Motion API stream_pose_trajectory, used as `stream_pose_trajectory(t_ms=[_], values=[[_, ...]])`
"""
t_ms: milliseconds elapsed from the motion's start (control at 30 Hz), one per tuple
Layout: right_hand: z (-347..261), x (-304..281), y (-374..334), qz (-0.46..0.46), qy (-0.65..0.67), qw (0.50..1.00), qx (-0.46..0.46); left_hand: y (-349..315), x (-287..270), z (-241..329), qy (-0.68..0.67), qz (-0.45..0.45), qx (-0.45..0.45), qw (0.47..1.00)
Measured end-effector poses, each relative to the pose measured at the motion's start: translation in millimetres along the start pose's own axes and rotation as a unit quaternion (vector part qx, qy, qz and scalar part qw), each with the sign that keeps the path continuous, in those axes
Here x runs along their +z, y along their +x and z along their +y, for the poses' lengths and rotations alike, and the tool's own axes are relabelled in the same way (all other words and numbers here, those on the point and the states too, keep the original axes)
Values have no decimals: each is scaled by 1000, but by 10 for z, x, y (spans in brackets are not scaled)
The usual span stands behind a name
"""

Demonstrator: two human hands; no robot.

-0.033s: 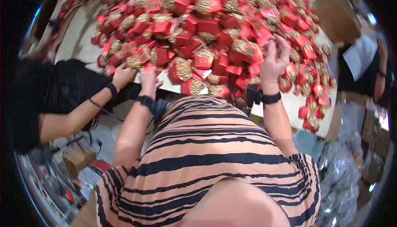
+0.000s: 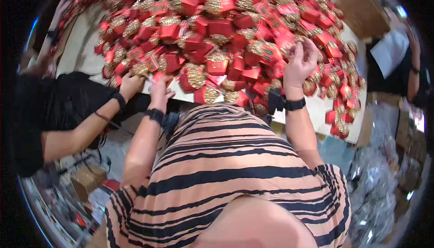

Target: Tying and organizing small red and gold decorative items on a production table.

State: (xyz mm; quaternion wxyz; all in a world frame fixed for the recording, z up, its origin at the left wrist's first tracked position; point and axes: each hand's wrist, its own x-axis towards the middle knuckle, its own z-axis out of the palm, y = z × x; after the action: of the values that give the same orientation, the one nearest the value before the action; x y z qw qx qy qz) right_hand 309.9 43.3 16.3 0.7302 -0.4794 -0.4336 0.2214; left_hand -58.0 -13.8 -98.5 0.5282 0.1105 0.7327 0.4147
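A broad heap of small red box-shaped pieces with gold beaded or braided parts (image 2: 220,27) covers the table before me. My left hand (image 2: 159,93) is at the heap's near left edge, its fingers closed around a bright red piece (image 2: 158,77), partly hidden and blurred. Over the right part of the heap, my right hand (image 2: 301,65) is raised with fingers bent and the thumb apart from them. Nothing shows between them. Red and gold pieces lie just behind its fingertips. Each of my wrists wears a dark band.
Beside my left hand, a co-worker's hand (image 2: 131,86) reaches to a gold piece at the heap's edge. A brown cardboard box (image 2: 361,11) and a white sheet (image 2: 390,57) are at the far right. Clear plastic wrapping (image 2: 373,180) lies low on the right.
The whole view has shifted slightly, so the heap sits a little farther left. My right hand has moved slightly rightward against the heap. My left hand stays by the same red piece.
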Motion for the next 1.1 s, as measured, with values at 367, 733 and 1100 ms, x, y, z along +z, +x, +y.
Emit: stream_pose_trajectory(t_ms=[367, 733, 1100], values=[[518, -570, -62, 206, 18, 967, 150, 452, 42, 126, -7, -17, 75, 997], [725, -689, -126, 235, -56, 951, 192, 306, -317, -138, 98, -92, 8, 991], [587, -588, -218, 222, -69, 955, 183, 30, -441, -43, 166, -106, -3, 980]])
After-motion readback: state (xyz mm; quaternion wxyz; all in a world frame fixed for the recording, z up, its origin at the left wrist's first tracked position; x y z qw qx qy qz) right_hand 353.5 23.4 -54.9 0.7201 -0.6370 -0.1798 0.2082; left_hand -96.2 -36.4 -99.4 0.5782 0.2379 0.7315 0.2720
